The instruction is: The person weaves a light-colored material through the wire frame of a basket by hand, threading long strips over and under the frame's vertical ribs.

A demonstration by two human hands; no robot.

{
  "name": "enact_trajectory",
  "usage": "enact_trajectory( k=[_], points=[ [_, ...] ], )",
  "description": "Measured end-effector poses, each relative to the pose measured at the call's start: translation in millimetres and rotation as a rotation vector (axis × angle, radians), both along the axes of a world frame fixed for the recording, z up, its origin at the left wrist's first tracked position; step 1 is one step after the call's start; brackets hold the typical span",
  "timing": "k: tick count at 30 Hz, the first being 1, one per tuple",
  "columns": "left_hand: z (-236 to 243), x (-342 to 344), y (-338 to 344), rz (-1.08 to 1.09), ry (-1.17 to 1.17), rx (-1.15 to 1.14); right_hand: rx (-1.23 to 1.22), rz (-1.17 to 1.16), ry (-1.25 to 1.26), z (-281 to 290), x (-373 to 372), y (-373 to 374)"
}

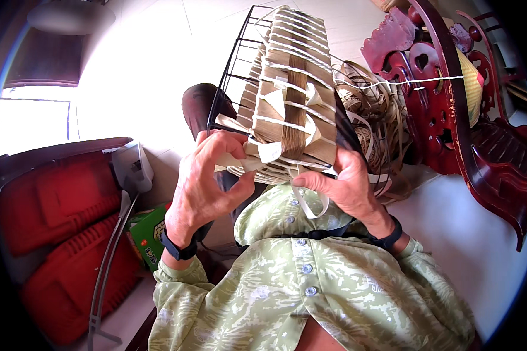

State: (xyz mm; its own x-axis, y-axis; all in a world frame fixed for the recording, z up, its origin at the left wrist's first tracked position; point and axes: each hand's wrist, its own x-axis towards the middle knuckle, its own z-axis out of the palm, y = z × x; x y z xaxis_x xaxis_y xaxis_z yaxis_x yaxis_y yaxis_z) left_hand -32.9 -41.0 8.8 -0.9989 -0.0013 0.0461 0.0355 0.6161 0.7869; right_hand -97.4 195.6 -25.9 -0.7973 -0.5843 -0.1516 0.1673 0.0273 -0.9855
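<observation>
A half-woven basket (304, 52) of flat brown strips bound with white twisted cord is tilted over my lap. Its bare black wire frame (231, 76) shows along the left side. Short pale strip ends (273, 103) stick out of the weave. At the near left corner, my left hand (202, 178) is closed, with a pale flat strip (249, 164) between its thumb and fingers. My right hand (348, 187) grips the near right edge, its thumb across the front and some fingers hidden by the basket. A loose strip (314, 212) hangs in a loop beside that thumb.
A heap of loose brown strips (372, 126) lies right of the basket. White cord (421, 80) stretches from the basket to a carved dark-red wooden chair (445, 117). On the left are red plastic pieces (58, 199), a curved metal stand (111, 257) and a green box (149, 234).
</observation>
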Motion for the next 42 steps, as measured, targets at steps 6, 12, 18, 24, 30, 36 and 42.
enact_trajectory(
  k=[6,12,18,24,30,36,42],
  points=[
    [9,8,6,0.001,0.22,-0.343,0.052,0.025,0.09,2,-3,-2],
    [3,19,23,0.204,0.247,-0.447,-0.042,0.019,-0.074,-3,-11,1],
    [-9,17,16,0.128,0.176,-0.455,-0.083,0.063,-0.202,2,-19,7],
    [-6,14,-10,0.227,0.171,-0.232,-0.047,0.035,-0.201,-4,-25,15],
    [12,48,-57,0.361,0.206,-0.265,-0.015,-0.002,-0.209,-5,-32,14],
    [27,128,-106,0.597,0.153,-0.295,-0.012,0.009,-0.194,-9,-34,16],
    [32,243,-161,1.044,-0.08,-0.252,-0.062,0.023,-0.223,-8,-45,19]
  ],
)
